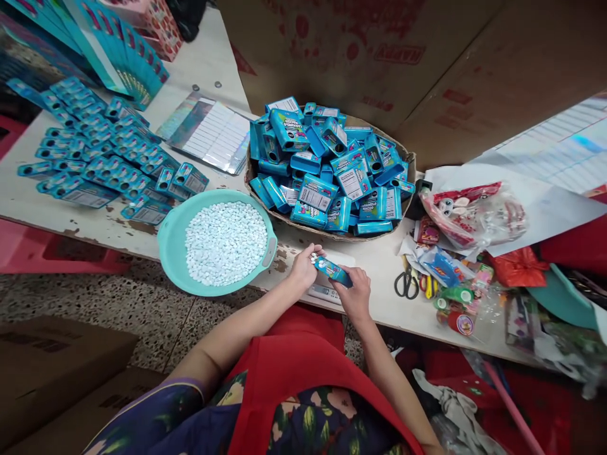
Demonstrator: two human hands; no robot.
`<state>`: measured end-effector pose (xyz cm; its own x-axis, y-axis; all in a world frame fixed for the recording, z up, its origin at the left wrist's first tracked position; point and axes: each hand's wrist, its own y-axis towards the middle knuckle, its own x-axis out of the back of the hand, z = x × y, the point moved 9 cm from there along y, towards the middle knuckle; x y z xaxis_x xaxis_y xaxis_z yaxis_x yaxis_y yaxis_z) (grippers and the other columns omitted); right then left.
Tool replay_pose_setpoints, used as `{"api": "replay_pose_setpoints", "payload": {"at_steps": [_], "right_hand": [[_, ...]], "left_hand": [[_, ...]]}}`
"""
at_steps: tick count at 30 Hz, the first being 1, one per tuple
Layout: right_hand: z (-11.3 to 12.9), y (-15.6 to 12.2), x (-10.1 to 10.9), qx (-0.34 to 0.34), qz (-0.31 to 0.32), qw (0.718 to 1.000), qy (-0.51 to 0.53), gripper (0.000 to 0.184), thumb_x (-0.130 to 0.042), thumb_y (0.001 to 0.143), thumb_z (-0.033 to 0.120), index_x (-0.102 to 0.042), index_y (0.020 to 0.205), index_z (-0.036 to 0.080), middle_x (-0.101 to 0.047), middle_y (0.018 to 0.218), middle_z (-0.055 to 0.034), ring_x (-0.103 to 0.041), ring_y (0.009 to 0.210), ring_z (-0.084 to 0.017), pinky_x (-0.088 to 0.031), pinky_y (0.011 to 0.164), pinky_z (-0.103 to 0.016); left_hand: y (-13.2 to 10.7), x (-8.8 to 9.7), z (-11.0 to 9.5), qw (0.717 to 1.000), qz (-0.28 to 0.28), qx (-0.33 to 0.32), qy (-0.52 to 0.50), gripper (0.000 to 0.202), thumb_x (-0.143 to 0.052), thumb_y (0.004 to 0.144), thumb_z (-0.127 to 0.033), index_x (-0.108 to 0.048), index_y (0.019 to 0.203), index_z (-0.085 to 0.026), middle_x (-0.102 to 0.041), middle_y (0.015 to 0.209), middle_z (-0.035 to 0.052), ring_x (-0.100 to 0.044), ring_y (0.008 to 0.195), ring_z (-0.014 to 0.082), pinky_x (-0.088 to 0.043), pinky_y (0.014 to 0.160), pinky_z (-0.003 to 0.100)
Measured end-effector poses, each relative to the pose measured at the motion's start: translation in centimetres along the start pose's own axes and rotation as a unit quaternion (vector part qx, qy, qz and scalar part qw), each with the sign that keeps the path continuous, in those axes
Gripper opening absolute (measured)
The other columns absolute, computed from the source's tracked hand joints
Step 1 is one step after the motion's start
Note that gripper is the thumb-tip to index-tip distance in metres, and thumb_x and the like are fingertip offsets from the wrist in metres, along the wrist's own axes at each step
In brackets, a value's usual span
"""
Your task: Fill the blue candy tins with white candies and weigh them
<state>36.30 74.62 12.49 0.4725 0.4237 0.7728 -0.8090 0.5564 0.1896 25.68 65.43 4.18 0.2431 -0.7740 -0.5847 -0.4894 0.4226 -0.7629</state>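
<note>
A small blue candy box (331,270) lies tilted in my right hand (356,292), whose fingers wrap round its near end. My left hand (303,268) is cupped at the box's other end, with a few white candies (315,258) by its fingers. Under both hands is a white digital scale (324,292), partly hidden. To the left, a turquoise basin (171,253) holds a heap of small white candies (225,243). Beyond my hands stands a cut-down cardboard box (411,165) piled with blue candy boxes (318,193).
Rows of blue candy boxes (102,155) stand on the table's left, near a stack of printed sheets (215,133). Black-handled scissors (406,284), tape rolls (459,296) and plastic bags (478,212) lie at the right. Large cartons (360,63) rise behind.
</note>
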Motion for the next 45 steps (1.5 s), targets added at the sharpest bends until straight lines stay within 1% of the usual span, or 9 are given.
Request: {"api": "replay_pose_setpoints", "payload": {"at_steps": [8, 11, 13, 15, 18, 20, 30, 41, 45], "right_hand": [[-3.8, -1.6, -0.6, -0.184, -0.021, 0.948, 0.259, 0.042, -0.074, 0.067, 0.043, -0.061, 0.099, 0.018, -0.062, 0.090, -0.0032, -0.056, 0.081, -0.016, -0.045, 0.072, -0.028], [-6.3, -2.4, -1.7, -0.233, -0.020, 0.924, 0.304, 0.046, -0.077, 0.063, 0.041, -0.057, 0.098, 0.018, -0.063, 0.089, -0.0021, -0.058, 0.081, -0.016, -0.047, 0.076, -0.029], [-7.7, -2.6, -2.4, -0.243, -0.015, 0.923, 0.297, 0.046, -0.076, 0.063, 0.041, -0.057, 0.098, 0.018, -0.063, 0.088, -0.0017, -0.058, 0.080, -0.016, -0.047, 0.076, -0.030], [-8.8, -2.5, -2.9, -0.244, -0.015, 0.926, 0.287, 0.045, -0.075, 0.063, 0.041, -0.058, 0.098, 0.018, -0.063, 0.089, -0.0022, -0.058, 0.080, -0.017, -0.047, 0.077, -0.031], [-9.3, -2.1, -3.5, -0.234, -0.008, 0.930, 0.284, 0.043, -0.073, 0.065, 0.040, -0.059, 0.099, 0.018, -0.064, 0.095, -0.0041, -0.060, 0.086, -0.019, -0.049, 0.083, -0.034], [-9.0, -2.0, -3.6, -0.218, 0.005, 0.932, 0.289, 0.045, -0.072, 0.066, 0.039, -0.059, 0.103, 0.018, -0.063, 0.103, -0.0062, -0.060, 0.094, -0.020, -0.048, 0.089, -0.036], [-13.6, -5.9, 1.7, -0.300, -0.109, 0.917, 0.240, 0.054, -0.065, 0.074, 0.047, -0.052, 0.116, 0.015, -0.054, 0.124, -0.0144, -0.055, 0.110, -0.022, -0.047, 0.092, -0.042], [-15.5, -9.9, 2.3, -0.386, -0.143, 0.880, 0.237, 0.053, -0.067, 0.070, 0.049, -0.059, 0.107, 0.012, -0.061, 0.110, -0.0147, -0.058, 0.101, -0.023, -0.048, 0.087, -0.040], [-15.8, -10.7, 2.1, -0.392, -0.138, 0.876, 0.244, 0.052, -0.066, 0.070, 0.050, -0.060, 0.104, 0.011, -0.062, 0.107, -0.0151, -0.059, 0.098, -0.022, -0.048, 0.087, -0.040]], "left_hand": [[-2.3, -0.7, -2.5, 0.996, 0.032, 0.069, 0.037, 0.021, -0.051, 0.088, -0.025, -0.054, 0.072, -0.013, -0.044, 0.055, -0.0023, -0.037, 0.041, 0.0045, -0.024, 0.037, 0.015], [-3.2, 0.7, -8.6, 0.981, 0.045, -0.069, 0.175, 0.026, -0.056, 0.084, -0.036, -0.053, 0.071, -0.014, -0.038, 0.054, -0.0040, -0.030, 0.041, 0.0046, -0.018, 0.037, 0.016], [-4.6, 2.7, -15.1, 0.903, -0.025, -0.275, 0.330, 0.028, -0.054, 0.084, -0.041, -0.056, 0.073, -0.015, -0.046, 0.060, -0.0009, -0.042, 0.050, 0.0076, -0.034, 0.046, 0.018], [-6.3, 4.1, -19.7, 0.746, -0.107, -0.412, 0.513, 0.025, -0.054, 0.083, -0.039, -0.062, 0.078, -0.016, -0.059, 0.079, 0.0057, -0.056, 0.078, 0.0157, -0.046, 0.074, 0.029], [-6.8, 5.6, -22.0, 0.544, -0.173, -0.449, 0.688, 0.034, -0.058, 0.079, -0.037, -0.063, 0.108, -0.018, -0.053, 0.127, 0.0126, -0.039, 0.126, 0.0310, -0.030, 0.104, 0.049], [-7.1, 6.3, -22.1, 0.494, -0.188, -0.461, 0.713, 0.043, -0.056, 0.081, -0.038, -0.059, 0.119, -0.019, -0.045, 0.137, 0.0134, -0.032, 0.132, 0.0323, -0.025, 0.107, 0.051], [-8.8, 3.0, -18.8, 0.451, -0.094, -0.576, 0.675, 0.032, -0.052, 0.086, -0.036, -0.061, 0.109, -0.015, -0.056, 0.121, 0.0147, -0.046, 0.121, 0.0247, -0.031, 0.106, 0.041], [-7.6, -1.9, -14.0, 0.471, 0.029, -0.578, 0.666, 0.027, -0.051, 0.087, -0.030, -0.062, 0.108, -0.017, -0.060, 0.116, 0.0119, -0.052, 0.113, 0.0210, -0.037, 0.101, 0.038], [-7.0, -3.3, -11.9, 0.524, 0.085, -0.538, 0.655, 0.026, -0.055, 0.084, -0.029, -0.064, 0.107, -0.019, -0.061, 0.115, 0.0104, -0.053, 0.111, 0.0214, -0.037, 0.102, 0.038]]}}
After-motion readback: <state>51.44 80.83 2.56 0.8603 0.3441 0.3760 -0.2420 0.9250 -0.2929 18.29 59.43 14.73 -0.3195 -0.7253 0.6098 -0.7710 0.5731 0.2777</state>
